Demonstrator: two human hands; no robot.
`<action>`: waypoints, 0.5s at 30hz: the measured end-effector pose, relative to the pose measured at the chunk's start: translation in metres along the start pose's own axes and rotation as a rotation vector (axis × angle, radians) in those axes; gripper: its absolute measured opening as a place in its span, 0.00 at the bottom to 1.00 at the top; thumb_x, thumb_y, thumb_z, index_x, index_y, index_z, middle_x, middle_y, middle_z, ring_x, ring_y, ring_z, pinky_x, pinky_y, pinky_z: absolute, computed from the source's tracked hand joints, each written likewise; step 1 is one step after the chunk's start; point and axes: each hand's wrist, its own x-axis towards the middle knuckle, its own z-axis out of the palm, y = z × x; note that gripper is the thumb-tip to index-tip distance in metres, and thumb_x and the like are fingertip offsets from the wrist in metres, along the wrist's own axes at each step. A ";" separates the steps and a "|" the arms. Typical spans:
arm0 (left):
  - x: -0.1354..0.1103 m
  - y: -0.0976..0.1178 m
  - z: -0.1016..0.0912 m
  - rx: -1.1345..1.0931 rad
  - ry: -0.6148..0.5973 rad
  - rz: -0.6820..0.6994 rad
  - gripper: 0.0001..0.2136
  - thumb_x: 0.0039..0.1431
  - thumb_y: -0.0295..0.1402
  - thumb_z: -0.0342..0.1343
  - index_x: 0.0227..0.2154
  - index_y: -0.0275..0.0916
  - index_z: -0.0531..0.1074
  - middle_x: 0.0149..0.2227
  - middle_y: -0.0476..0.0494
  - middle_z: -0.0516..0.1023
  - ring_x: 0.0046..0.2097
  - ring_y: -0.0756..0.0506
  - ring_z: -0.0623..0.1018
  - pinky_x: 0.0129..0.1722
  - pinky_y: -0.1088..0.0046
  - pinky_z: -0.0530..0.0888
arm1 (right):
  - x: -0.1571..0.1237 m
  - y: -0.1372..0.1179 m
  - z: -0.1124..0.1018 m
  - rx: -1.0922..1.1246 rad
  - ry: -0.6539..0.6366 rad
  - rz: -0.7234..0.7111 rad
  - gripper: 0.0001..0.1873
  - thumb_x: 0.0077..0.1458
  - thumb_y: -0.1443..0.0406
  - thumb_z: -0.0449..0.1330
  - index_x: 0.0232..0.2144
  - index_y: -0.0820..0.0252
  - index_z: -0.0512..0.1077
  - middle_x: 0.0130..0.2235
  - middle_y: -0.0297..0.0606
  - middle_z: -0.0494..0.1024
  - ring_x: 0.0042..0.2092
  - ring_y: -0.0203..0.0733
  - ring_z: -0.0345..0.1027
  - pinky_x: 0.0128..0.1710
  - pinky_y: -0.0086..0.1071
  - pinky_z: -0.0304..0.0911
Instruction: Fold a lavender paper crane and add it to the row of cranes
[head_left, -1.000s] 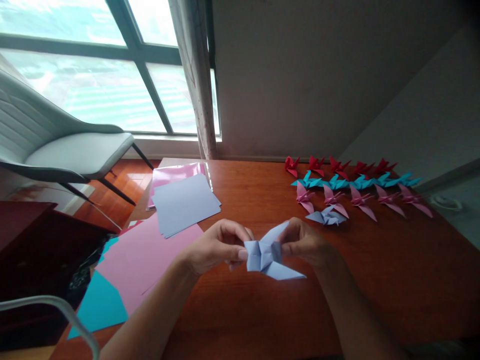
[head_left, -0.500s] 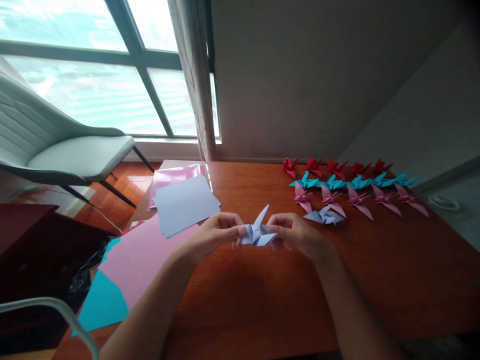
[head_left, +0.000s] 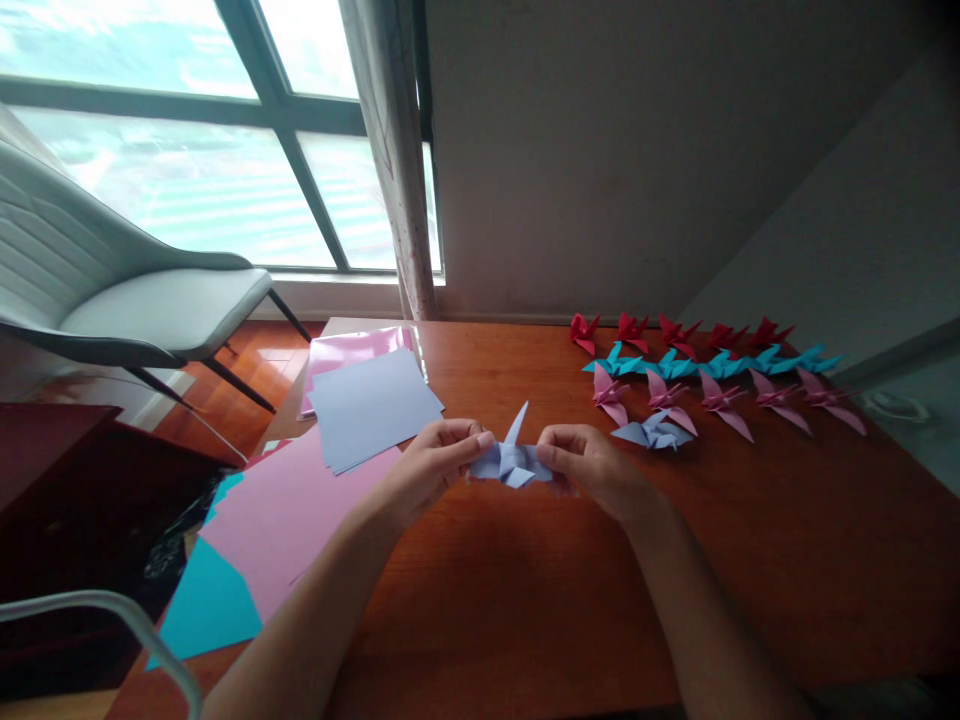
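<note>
Left hand and right hand pinch one lavender paper bird, with five red birds, five blue birds and five pink birds over at two o'clock.

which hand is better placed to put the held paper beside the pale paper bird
Probably the right hand: it pinches one side of the held paper and is nearer the pale paper bird; the left hand, pinching the other side, is nearer the sheets.
</note>
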 end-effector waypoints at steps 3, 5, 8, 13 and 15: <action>0.001 -0.001 -0.001 0.012 -0.005 0.020 0.18 0.56 0.44 0.65 0.22 0.34 0.69 0.25 0.49 0.67 0.29 0.51 0.65 0.29 0.75 0.61 | 0.001 0.003 -0.003 -0.007 0.017 -0.003 0.22 0.56 0.49 0.65 0.24 0.60 0.70 0.20 0.29 0.70 0.22 0.31 0.59 0.21 0.26 0.50; 0.002 0.001 -0.001 0.036 -0.013 0.043 0.17 0.56 0.43 0.65 0.23 0.34 0.72 0.30 0.46 0.71 0.31 0.51 0.66 0.30 0.75 0.61 | 0.001 0.004 -0.004 0.002 0.039 -0.019 0.22 0.56 0.49 0.65 0.24 0.60 0.70 0.20 0.29 0.69 0.21 0.30 0.58 0.21 0.26 0.49; 0.001 0.007 -0.001 0.189 0.007 0.095 0.17 0.56 0.44 0.64 0.23 0.34 0.72 0.37 0.45 0.70 0.31 0.51 0.66 0.28 0.75 0.61 | 0.001 0.003 -0.005 0.005 0.055 -0.042 0.21 0.57 0.50 0.64 0.23 0.60 0.69 0.20 0.28 0.68 0.21 0.30 0.57 0.21 0.27 0.48; -0.002 0.014 0.000 0.462 0.036 0.033 0.22 0.56 0.49 0.61 0.20 0.35 0.69 0.24 0.52 0.62 0.27 0.52 0.61 0.25 0.76 0.57 | 0.001 0.002 -0.005 0.001 0.076 -0.030 0.21 0.58 0.51 0.63 0.24 0.60 0.69 0.20 0.29 0.68 0.21 0.30 0.57 0.21 0.27 0.47; -0.003 0.015 0.001 0.507 -0.014 -0.050 0.24 0.58 0.53 0.58 0.19 0.37 0.66 0.20 0.54 0.58 0.24 0.53 0.58 0.23 0.75 0.53 | 0.001 0.002 -0.004 -0.003 0.080 -0.025 0.21 0.57 0.50 0.63 0.24 0.60 0.69 0.20 0.29 0.69 0.21 0.30 0.58 0.21 0.27 0.47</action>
